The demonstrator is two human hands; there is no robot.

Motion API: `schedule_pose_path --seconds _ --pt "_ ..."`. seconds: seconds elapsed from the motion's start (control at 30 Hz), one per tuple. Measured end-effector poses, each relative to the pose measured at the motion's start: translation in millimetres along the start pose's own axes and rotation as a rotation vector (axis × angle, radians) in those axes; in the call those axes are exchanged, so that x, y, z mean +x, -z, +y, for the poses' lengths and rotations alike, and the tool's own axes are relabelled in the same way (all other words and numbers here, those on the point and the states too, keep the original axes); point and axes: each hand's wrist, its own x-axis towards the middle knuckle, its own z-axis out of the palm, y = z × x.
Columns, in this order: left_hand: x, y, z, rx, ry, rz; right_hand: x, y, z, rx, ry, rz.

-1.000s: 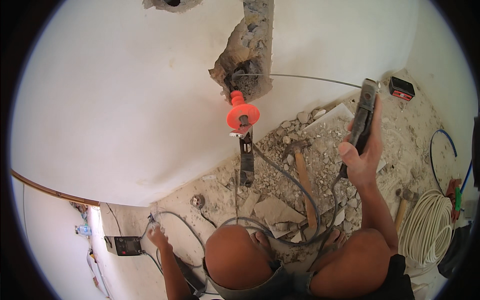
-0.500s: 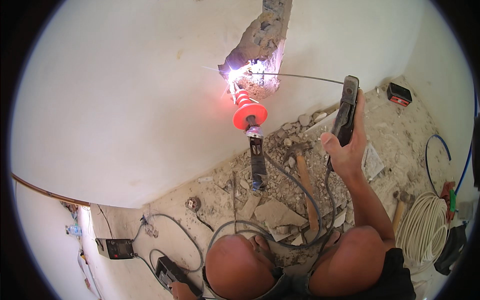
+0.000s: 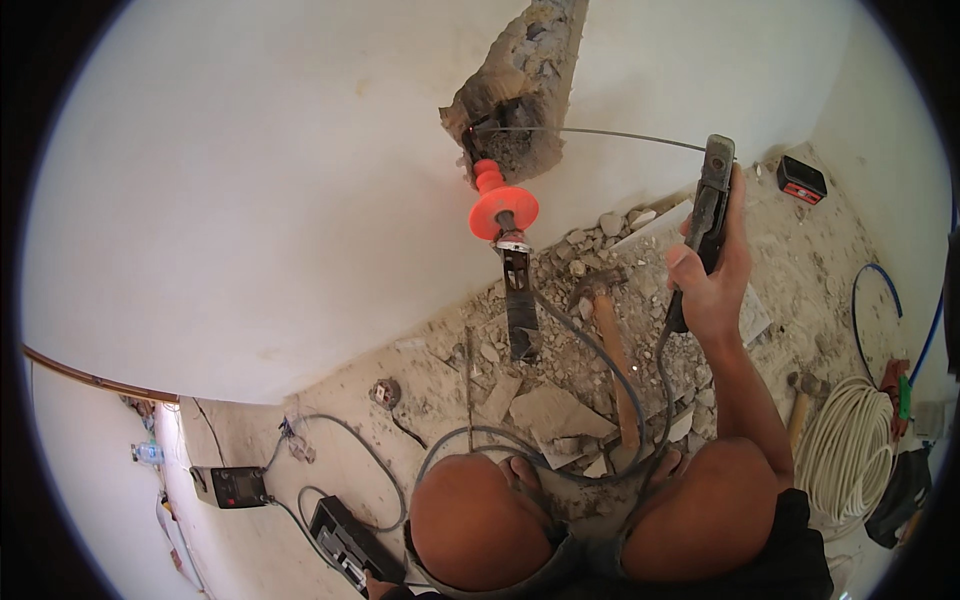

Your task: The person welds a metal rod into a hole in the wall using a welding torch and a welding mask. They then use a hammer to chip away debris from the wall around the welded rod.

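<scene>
My right hand (image 3: 712, 285) is closed round a black welding electrode holder (image 3: 712, 200) at the right. From its jaw a thin welding rod (image 3: 640, 137) runs left into a broken-out hollow (image 3: 515, 130) in the white wall. A small orange glow shows at the rod's far end. Just below it, a chisel (image 3: 503, 212) with an orange grip and round guard reaches into the hollow; a taped clamp (image 3: 517, 290) on a cable grips its shaft. At the lower left, my left hand (image 3: 376, 588) touches a black box (image 3: 355, 540); most of its fingers are hidden.
Rubble (image 3: 560, 420) and a wooden-handled hammer (image 3: 612, 350) lie below the hollow. Grey cable (image 3: 590, 345) loops across the floor to my feet. At right are a coiled pale hose (image 3: 850, 450), another hammer (image 3: 803, 405) and a black-and-red box (image 3: 802, 180). A small black unit (image 3: 238, 487) stands left.
The bright welding arc at the rod's tip has gone out, leaving a small glow. My right hand has moved slightly right and up with the electrode holder.
</scene>
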Motion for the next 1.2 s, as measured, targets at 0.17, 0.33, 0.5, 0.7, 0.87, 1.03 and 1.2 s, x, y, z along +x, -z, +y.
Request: schedule_pose_path --seconds 0.17,0.33,0.5,0.7,0.87,1.03,1.2 --pt "0.8 1.3 1.1 -0.018 0.010 0.032 0.3 -0.9 -2.5 0.007 -0.038 -0.014" --pt "0.5 4.7 6.2 -0.062 0.013 0.104 0.3 -1.8 12.7 -0.023 0.063 -0.013" --pt "6.3 20.0 51.1 -0.391 -0.166 0.435 1.1 -3.6 4.6 -0.020 0.025 -0.028" --pt "-119.6 58.7 191.6 -0.857 -0.973 0.056 1.7 -4.8 15.6 -0.062 0.042 0.008" --pt "-297.0 98.5 247.9 -1.055 -1.108 -0.284 0.9 -14.2 -0.9 0.037 -0.048 -0.018" --pt "-363.3 105.7 266.0 -1.178 -1.222 -0.455 1.1 -12.7 9.1 0.029 -0.005 0.004" --pt "-384.0 116.9 272.7 -1.177 -1.259 -0.446 2.0 -18.6 -0.2 0.075 -0.061 -0.015"
